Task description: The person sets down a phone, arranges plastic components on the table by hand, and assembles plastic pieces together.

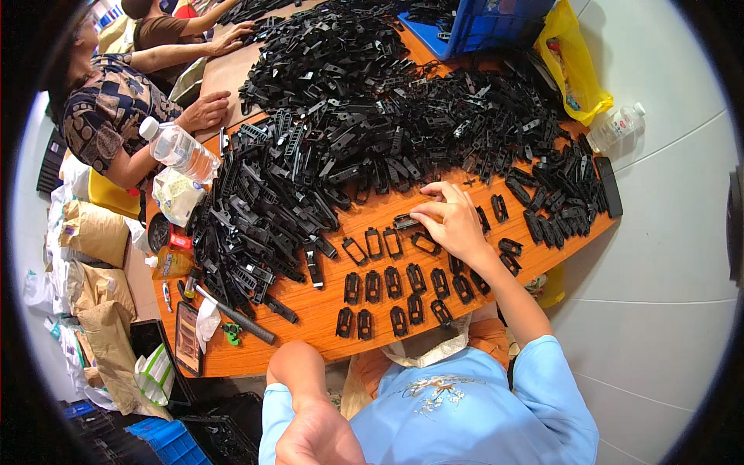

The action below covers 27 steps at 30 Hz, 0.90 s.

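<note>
My right hand [451, 221] reaches over the wooden table, thumb and fingertips closed on a small black plastic frame piece [404, 222]. Below and beside it, several like black frames stand in loose rows, among them an open rectangular one [373, 243] and a slimmer one [352, 288]. My left hand [319, 438] is bent back toward me at the lower edge, away from the table; its fingers are mostly cut off there. A large heap of black plastic strap parts [333, 116] covers the table's far side.
At the left lie a phone [188, 339], a black-handled tool [246, 322] and a green clip [232, 333]. A water bottle [182, 149] stands left of the heap, another bottle [618, 128] at the right. A blue crate [488, 27] stands behind. Two people sit at the far left.
</note>
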Available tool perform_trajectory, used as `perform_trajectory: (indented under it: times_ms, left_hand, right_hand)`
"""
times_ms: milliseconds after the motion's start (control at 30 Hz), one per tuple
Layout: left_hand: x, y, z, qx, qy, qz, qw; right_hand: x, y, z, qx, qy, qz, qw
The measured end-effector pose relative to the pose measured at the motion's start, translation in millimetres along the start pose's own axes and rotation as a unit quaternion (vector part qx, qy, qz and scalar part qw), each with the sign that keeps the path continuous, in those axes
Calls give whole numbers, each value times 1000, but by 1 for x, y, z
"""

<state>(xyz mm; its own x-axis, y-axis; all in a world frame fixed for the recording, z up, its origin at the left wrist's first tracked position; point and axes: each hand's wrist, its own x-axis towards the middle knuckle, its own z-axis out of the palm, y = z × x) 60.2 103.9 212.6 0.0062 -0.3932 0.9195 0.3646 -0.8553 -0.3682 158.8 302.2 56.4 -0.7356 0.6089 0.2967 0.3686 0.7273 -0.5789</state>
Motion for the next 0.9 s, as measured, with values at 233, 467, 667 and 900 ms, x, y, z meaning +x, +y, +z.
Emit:
perform_trajectory:
  times_ms: [233, 467, 667, 900]
  left_hand:
    - [0, -1, 0, -4, -5, 6, 1000]
    - [-1, -3, 0, -4, -8, 12, 1000]
    - [-2, -3, 1, 1, -6, 11, 1000]
    - [-2, -2, 1, 1, -7, 10, 1000]
  right_hand:
    - [-1, -1, 2, -5, -2, 14, 1000]
    - [-2, 1, 4, -31, 26, -2, 999]
    - [-4, -2, 3, -84, 58, -68, 992]
    - [-6, -4, 2, -69, 51, -57, 995]
